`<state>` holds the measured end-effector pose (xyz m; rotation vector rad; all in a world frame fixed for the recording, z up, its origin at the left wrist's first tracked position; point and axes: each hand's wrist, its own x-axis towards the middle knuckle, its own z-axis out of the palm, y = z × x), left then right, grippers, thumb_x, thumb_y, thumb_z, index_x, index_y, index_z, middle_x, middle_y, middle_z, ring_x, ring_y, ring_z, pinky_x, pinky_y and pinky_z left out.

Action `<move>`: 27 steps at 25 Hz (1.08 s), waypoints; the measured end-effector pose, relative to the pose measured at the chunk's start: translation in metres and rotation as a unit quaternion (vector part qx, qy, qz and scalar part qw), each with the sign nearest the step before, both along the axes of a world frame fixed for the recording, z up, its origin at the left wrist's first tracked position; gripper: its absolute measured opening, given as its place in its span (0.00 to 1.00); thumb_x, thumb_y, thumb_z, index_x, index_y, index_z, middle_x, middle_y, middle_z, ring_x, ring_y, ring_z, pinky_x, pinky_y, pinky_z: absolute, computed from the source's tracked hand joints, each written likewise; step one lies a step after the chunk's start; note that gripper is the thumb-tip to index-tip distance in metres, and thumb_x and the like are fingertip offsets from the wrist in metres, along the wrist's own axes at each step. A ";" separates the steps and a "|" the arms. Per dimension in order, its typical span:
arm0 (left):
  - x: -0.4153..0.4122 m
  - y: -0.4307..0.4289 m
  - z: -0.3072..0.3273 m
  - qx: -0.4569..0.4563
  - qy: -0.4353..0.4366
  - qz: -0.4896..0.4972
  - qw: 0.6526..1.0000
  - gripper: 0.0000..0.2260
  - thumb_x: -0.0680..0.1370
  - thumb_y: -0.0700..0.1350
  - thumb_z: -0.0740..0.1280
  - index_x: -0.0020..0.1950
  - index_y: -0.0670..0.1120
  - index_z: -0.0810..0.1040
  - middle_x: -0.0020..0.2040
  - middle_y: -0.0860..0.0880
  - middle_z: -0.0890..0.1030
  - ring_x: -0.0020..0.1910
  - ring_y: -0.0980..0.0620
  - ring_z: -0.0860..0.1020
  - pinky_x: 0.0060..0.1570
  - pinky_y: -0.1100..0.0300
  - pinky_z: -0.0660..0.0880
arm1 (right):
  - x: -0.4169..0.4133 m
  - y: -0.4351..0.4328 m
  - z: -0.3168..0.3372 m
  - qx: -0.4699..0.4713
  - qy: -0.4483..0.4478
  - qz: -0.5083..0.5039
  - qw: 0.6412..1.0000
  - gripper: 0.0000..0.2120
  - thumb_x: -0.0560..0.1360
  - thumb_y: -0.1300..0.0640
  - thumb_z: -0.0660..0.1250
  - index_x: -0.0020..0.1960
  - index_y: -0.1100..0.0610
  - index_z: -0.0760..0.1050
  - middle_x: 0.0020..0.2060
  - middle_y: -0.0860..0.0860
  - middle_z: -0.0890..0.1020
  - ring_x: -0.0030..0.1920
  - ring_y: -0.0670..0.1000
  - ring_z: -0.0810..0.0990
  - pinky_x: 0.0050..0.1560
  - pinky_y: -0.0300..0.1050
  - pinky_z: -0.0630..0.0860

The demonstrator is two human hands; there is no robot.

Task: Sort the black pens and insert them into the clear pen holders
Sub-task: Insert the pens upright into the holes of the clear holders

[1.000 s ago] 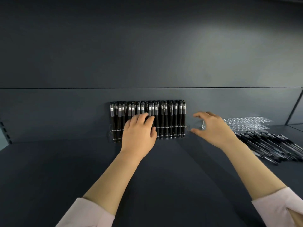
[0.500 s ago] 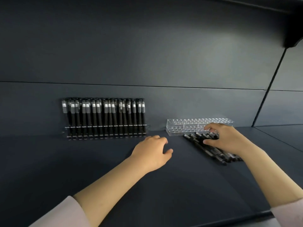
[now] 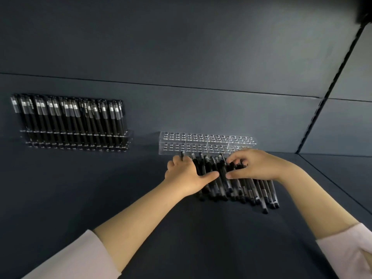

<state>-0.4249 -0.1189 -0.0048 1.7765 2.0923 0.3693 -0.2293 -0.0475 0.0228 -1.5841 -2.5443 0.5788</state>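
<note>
A heap of loose black pens (image 3: 247,188) lies on the dark shelf just in front of an empty clear pen holder (image 3: 207,141) with rows of holes. My left hand (image 3: 186,175) grips the left side of the heap, fingers curled over the pens and thumb stretched across them; one pen tip pokes up between its fingers. My right hand (image 3: 256,166) is on the heap's far right part, fingers curled down on the pens and thumb against them. The two thumbs almost meet. A second clear holder (image 3: 76,135), filled with upright black pens, stands at the far left against the back wall.
The dark shelf surface (image 3: 100,188) stretches between the two holders and in front of the heap. A back wall rises right behind the holders. A vertical slotted rail (image 3: 322,105) and a shelf seam mark the right side.
The view has swung right, away from the filled holder. My left hand moved from the bare shelf onto the pen heap and closed on it; my right hand stays on the heap.
</note>
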 end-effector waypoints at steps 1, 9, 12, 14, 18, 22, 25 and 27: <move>0.006 0.003 -0.001 -0.007 0.010 0.017 1.000 0.47 0.72 0.72 0.60 0.77 0.39 0.55 0.75 0.42 0.58 0.74 0.41 0.57 0.68 0.49 0.64 | 0.001 0.003 -0.002 0.001 0.007 0.014 1.000 0.23 0.68 0.39 0.73 0.61 0.44 0.75 0.54 0.44 0.74 0.55 0.44 0.73 0.56 0.39 0.69; 0.011 0.013 -0.003 -0.019 -0.002 0.062 0.998 0.46 0.72 0.69 0.65 0.77 0.40 0.52 0.74 0.45 0.57 0.74 0.44 0.56 0.68 0.53 0.62 | 0.010 0.017 -0.014 -0.017 0.058 0.055 0.997 0.24 0.68 0.38 0.72 0.62 0.41 0.74 0.58 0.41 0.71 0.58 0.43 0.70 0.57 0.39 0.67; 0.005 0.009 -0.002 -0.027 -0.032 0.064 0.997 0.44 0.73 0.65 0.67 0.77 0.41 0.51 0.75 0.46 0.55 0.75 0.45 0.54 0.68 0.52 0.62 | 0.012 0.018 -0.014 -0.014 0.076 0.059 0.995 0.21 0.70 0.40 0.71 0.61 0.43 0.75 0.55 0.42 0.72 0.55 0.40 0.71 0.50 0.33 0.68; 0.006 0.008 -0.003 -0.026 -0.036 0.070 0.997 0.44 0.73 0.64 0.67 0.78 0.42 0.51 0.76 0.46 0.55 0.75 0.45 0.54 0.69 0.52 0.62 | 0.011 0.019 -0.014 -0.011 0.079 0.057 0.995 0.19 0.71 0.40 0.70 0.61 0.43 0.76 0.54 0.42 0.73 0.54 0.40 0.72 0.49 0.33 0.68; 0.011 0.008 -0.003 -0.021 -0.015 0.076 0.997 0.45 0.73 0.66 0.66 0.77 0.41 0.52 0.75 0.45 0.56 0.74 0.44 0.56 0.69 0.52 0.61 | 0.012 0.020 -0.014 -0.005 0.074 0.056 0.996 0.19 0.72 0.40 0.68 0.61 0.44 0.76 0.53 0.42 0.74 0.55 0.41 0.72 0.54 0.37 0.67; 0.005 0.009 0.000 -0.029 -0.057 0.079 0.995 0.41 0.75 0.59 0.68 0.77 0.42 0.51 0.75 0.45 0.56 0.74 0.45 0.56 0.67 0.53 0.63 | 0.012 0.021 -0.015 -0.005 0.073 0.059 0.996 0.19 0.72 0.39 0.68 0.61 0.44 0.76 0.54 0.42 0.74 0.56 0.42 0.73 0.58 0.39 0.69; 0.001 0.008 0.001 -0.032 -0.077 0.081 0.993 0.38 0.76 0.55 0.68 0.77 0.42 0.53 0.74 0.46 0.58 0.73 0.45 0.58 0.64 0.54 0.65 | 0.012 0.021 -0.015 -0.002 0.072 0.057 0.996 0.19 0.73 0.39 0.67 0.61 0.44 0.76 0.54 0.42 0.74 0.57 0.43 0.73 0.61 0.42 0.70; -0.002 0.008 0.002 -0.030 -0.103 0.088 0.990 0.36 0.76 0.53 0.69 0.76 0.42 0.55 0.72 0.46 0.62 0.71 0.45 0.62 0.64 0.53 0.67 | 0.012 0.021 -0.016 0.002 0.069 0.057 0.996 0.19 0.73 0.39 0.67 0.61 0.44 0.76 0.54 0.42 0.75 0.57 0.44 0.73 0.62 0.43 0.71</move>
